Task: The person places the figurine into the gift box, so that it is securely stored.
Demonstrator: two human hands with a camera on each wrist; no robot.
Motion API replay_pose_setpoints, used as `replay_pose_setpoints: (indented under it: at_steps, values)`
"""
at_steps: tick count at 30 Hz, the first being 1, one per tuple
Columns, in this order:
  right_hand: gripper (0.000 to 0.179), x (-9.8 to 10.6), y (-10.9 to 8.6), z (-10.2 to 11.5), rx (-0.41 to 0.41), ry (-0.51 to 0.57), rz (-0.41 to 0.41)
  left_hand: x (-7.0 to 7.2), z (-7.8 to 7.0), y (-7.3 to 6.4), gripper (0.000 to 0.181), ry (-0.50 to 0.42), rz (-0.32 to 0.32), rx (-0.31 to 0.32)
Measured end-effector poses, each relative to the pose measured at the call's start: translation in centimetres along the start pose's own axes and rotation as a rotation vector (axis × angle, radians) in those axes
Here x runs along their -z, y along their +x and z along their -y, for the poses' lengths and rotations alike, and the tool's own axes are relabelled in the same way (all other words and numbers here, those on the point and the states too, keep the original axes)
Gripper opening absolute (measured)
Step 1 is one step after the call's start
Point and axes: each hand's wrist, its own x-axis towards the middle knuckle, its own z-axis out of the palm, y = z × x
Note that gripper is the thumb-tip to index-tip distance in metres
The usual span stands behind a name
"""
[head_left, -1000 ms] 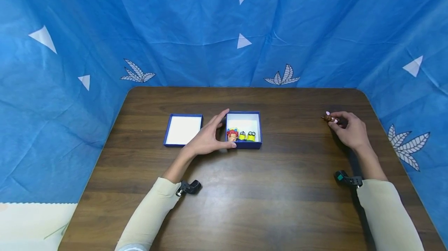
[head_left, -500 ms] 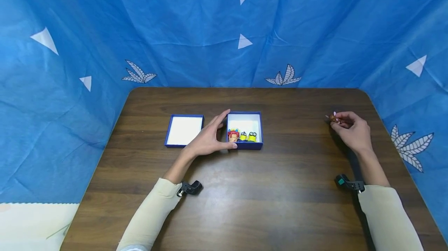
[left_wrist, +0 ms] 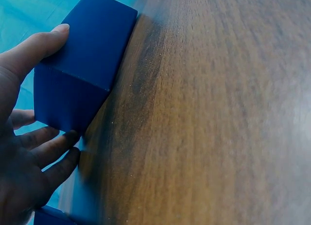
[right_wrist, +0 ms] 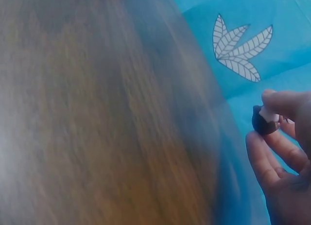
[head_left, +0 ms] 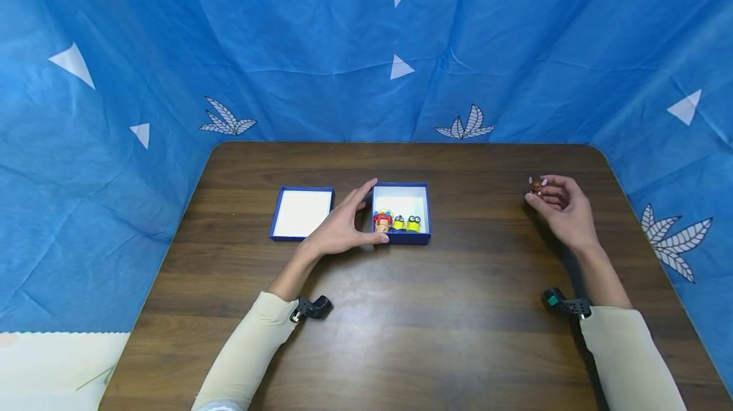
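Note:
The small box (head_left: pixel 409 239), blue outside and white inside, sits on the table. My left hand (head_left: pixel 338 228) holds it, thumb on the front wall and index finger reaching the back left corner. In the left wrist view the other fingers lie along the side of the box (left_wrist: pixel 73 98). Inside, along its front wall, are a red-topped figurine (head_left: pixel 382 222) and two yellow Minion figurines (head_left: pixel 413 224). At the far right my right hand (head_left: pixel 567 217) pinches a small brown figurine (head_left: pixel 536 187) with pinkish ears. Fingertips partly hide this figurine (right_wrist: pixel 264 120) in the right wrist view.
A shallow blue lid (head_left: pixel 300 214), white inside, lies left of the box, close to my left hand. The wooden table (head_left: pixel 446 322) ends at a blue cloth (head_left: pixel 321 48) with white triangles and leaf prints, behind and at both sides.
My right hand has turned the brown figurine, so its ears now point up, and has shifted slightly left and away from me. The left hand and the box stay in place.

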Motion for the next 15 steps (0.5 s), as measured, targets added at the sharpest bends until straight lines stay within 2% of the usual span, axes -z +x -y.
replay_pose_setpoints:
  at_steps: [5, 8, 10, 15]
  values:
    - [0.053, -0.4, -0.3, 1.6, 0.055, 0.038, 0.011, -0.1, 0.1, 0.0, 0.119, 0.001, 0.0, -0.003]
    - [0.048, -0.6, -0.1, 1.3, 0.106, 0.082, 0.009, -0.1, 0.2, 0.0, 0.119, 0.0, -0.002, -0.004]
    - [0.045, -0.8, 0.3, 0.5, 0.126, 0.096, 0.003, -0.1, 0.2, 0.0, 0.118, 0.0, -0.002, -0.004]
    - [0.046, -1.0, 0.2, 0.9, 0.148, 0.114, -0.026, -0.1, 0.1, 0.1, 0.119, 0.002, -0.004, -0.005]
